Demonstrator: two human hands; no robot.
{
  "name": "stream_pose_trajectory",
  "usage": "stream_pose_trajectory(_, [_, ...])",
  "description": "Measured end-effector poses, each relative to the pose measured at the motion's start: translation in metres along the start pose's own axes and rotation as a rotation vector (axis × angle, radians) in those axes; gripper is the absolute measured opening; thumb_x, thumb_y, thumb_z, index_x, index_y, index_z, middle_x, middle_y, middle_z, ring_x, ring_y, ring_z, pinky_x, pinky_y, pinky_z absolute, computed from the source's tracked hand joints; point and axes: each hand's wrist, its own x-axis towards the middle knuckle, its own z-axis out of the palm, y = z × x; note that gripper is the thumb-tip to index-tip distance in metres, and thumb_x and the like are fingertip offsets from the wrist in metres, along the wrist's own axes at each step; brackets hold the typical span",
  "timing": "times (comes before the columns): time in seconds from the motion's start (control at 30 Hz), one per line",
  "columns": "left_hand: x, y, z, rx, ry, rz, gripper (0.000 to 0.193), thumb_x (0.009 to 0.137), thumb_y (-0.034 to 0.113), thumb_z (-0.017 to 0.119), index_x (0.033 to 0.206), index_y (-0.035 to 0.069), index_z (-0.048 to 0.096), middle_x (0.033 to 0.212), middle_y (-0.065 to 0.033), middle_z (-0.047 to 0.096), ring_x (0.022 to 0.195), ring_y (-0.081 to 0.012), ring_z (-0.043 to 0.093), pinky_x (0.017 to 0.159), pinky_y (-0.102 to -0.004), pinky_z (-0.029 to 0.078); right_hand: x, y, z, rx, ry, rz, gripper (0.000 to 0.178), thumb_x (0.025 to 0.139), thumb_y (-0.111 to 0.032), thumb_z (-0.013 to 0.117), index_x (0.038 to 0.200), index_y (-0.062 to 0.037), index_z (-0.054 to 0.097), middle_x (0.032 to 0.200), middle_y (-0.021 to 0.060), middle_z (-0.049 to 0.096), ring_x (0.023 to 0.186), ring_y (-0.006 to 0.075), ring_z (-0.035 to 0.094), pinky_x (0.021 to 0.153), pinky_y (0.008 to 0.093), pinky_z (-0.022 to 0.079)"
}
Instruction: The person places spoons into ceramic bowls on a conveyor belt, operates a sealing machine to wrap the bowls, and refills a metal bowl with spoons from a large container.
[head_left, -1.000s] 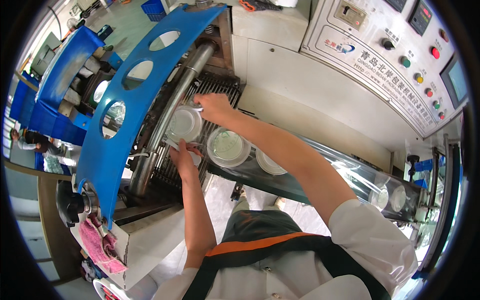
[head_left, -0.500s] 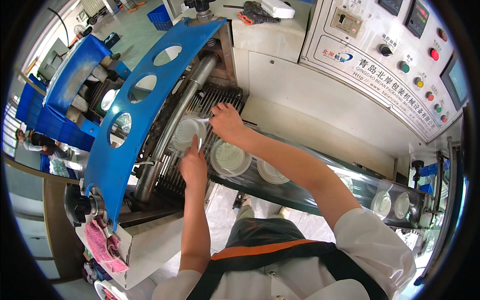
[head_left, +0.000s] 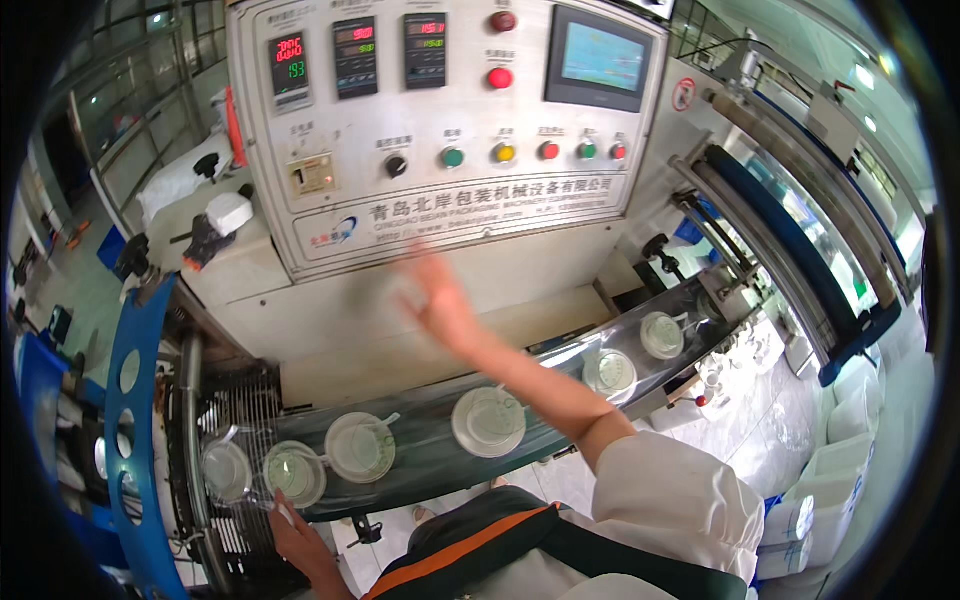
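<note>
My right hand (head_left: 438, 300) is raised and blurred, fingers spread, in front of the white machine wall just below the control panel (head_left: 440, 130); nothing shows in it. My left hand (head_left: 298, 540) comes up from the bottom edge, and its fingertips reach the near rim of a clear lidded cup (head_left: 295, 472). Whether it grips that cup is unclear. Several round clear cups, such as one at mid-belt (head_left: 488, 422), lie in a row on the dark conveyor belt (head_left: 420, 470) that runs up to the right.
The panel carries coloured push buttons, digital readouts and a small screen (head_left: 600, 57). A blue plate with round holes (head_left: 130, 400) and a wire rack (head_left: 235, 400) stand at the left. Blue rollers (head_left: 790, 250) and white tubs (head_left: 840, 440) are at the right.
The view has swung from the blue plate toward the control panel. My right hand left the cups and rose toward the panel. My left hand dropped to the near edge of the cups.
</note>
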Motion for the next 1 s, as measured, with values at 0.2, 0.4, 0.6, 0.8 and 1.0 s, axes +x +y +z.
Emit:
stream_pose_trajectory(0.2, [-0.031,0.053,0.031,-0.285,-0.184,0.068,0.026,0.086,0.001,0.040,0.110,-0.003,0.049,0.100,-0.0176,0.055,0.093,-0.0288,0.054,0.079,-0.0321,0.042,0.038,0.134,-0.152,-0.541,0.402,0.166,0.045,0.067,-0.005,0.063,0.110,-0.0026,0.047,0.129,0.0240,0.030,0.102,0.0370,0.044,0.085,0.0401,0.039])
stream_pose_trajectory(0.4, [-0.040,0.049,0.026,-0.224,-0.165,0.196,0.036,0.076,-0.004,0.045,0.111,0.001,0.050,0.105,-0.0182,0.052,0.097,-0.0343,0.050,0.083,-0.0375,0.040,0.029,0.167,-0.145,-0.516,0.251,0.162,0.044,0.069,-0.005,0.062,0.110,-0.0054,0.048,0.123,0.0129,0.043,0.096,0.0286,0.052,0.078,0.0366,0.044])
stream_pose_trajectory(0.6, [-0.041,0.017,0.042,-0.023,-0.248,0.367,0.043,0.066,-0.004,0.050,0.109,-0.001,0.049,0.115,-0.0170,0.046,0.105,-0.0336,0.043,0.088,-0.0391,0.035,0.003,0.181,-0.202,-0.565,0.152,0.334,0.034,0.079,-0.016,0.057,0.113,-0.0131,0.052,0.109,0.0016,0.057,0.062,0.0143,0.059,0.058,0.0289,0.045])
stream_pose_trajectory(0.8, [-0.046,0.001,0.043,0.123,-0.339,0.299,0.036,0.075,0.001,0.051,0.110,-0.002,0.046,0.118,-0.0178,0.042,0.110,-0.0340,0.040,0.089,-0.0406,0.034,0.020,0.157,-0.190,-0.598,0.106,0.301,0.018,0.081,-0.024,0.053,0.090,-0.0117,0.062,0.125,0.0001,0.045,0.061,0.0178,0.062,0.058,0.0299,0.046])
stream_pose_trajectory(1.0, [-0.036,0.001,0.049,0.100,-0.340,0.378,0.039,0.074,0.003,0.050,0.111,-0.001,0.044,0.118,-0.0196,0.042,0.111,-0.0347,0.039,0.090,-0.0418,0.033,0.022,0.146,-0.179,-0.743,0.055,0.335,0.017,0.079,-0.023,0.051,0.090,-0.0160,0.062,0.125,-0.0024,0.044,0.065,0.0216,0.061,0.060,0.0325,0.046])
